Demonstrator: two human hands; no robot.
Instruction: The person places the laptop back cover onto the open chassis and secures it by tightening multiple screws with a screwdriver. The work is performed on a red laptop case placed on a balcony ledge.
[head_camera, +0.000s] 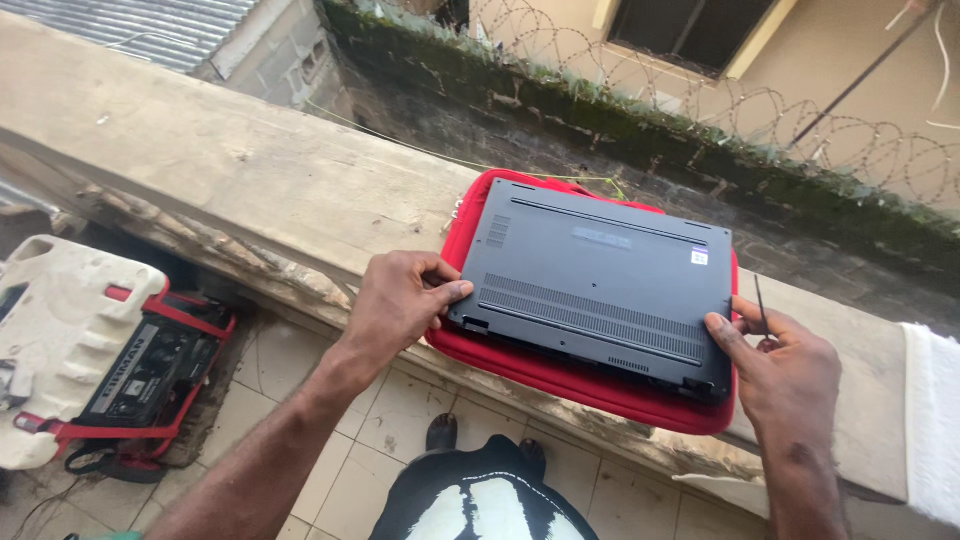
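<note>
The fingers (452, 291) of the left hand (395, 305) are curled and press the near left corner of the dark laptop (600, 285), which lies upside down. The laptop rests on top of a red padded sleeve (560, 378), not inside it, on a concrete ledge (250, 190). The right hand (785, 375) touches the laptop's right edge and pinches a thin dark tool (761, 305).
</note>
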